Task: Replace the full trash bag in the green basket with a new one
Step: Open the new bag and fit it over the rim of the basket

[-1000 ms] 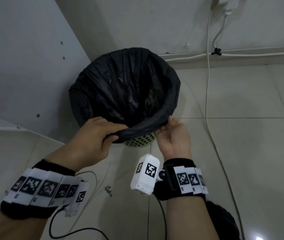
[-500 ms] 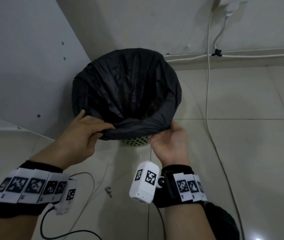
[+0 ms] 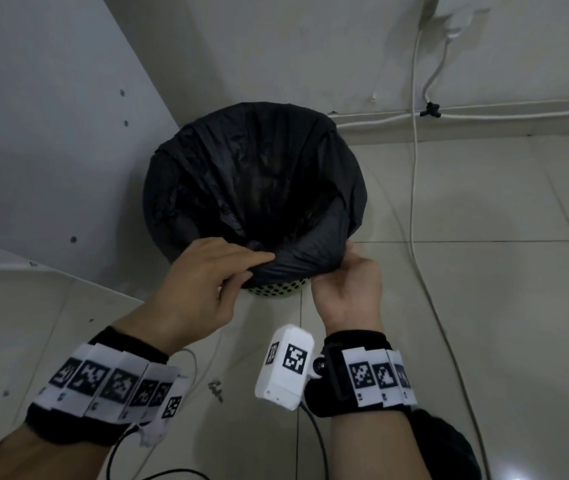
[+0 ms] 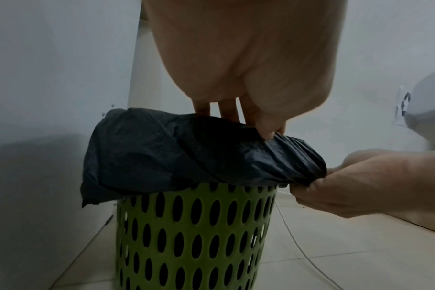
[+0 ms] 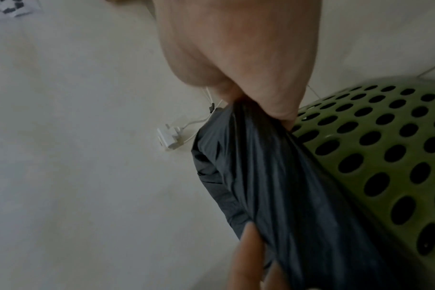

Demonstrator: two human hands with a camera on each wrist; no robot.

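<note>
A black trash bag (image 3: 255,188) lines the green perforated basket (image 3: 278,289), its edge folded down over the rim. My left hand (image 3: 227,268) pinches the bag's near edge from above, thumb against fingers. My right hand (image 3: 338,275) grips the bunched folded edge at the near right of the rim. In the left wrist view the bag (image 4: 186,155) drapes over the basket (image 4: 194,235), with the right hand (image 4: 335,188) pulling its fold. The right wrist view shows the bag (image 5: 286,186) stretched beside the basket wall (image 5: 385,147).
The basket stands in a corner between a white panel (image 3: 51,133) on the left and the back wall. White cables (image 3: 414,202) run down the wall and across the tiled floor (image 3: 484,306) at right. A plug (image 5: 169,139) sits on the wall.
Both hands have closed in along the near rim, gathering the bag's folded edge between them. The left hand has shifted right and the right hand grips the fold more tightly.
</note>
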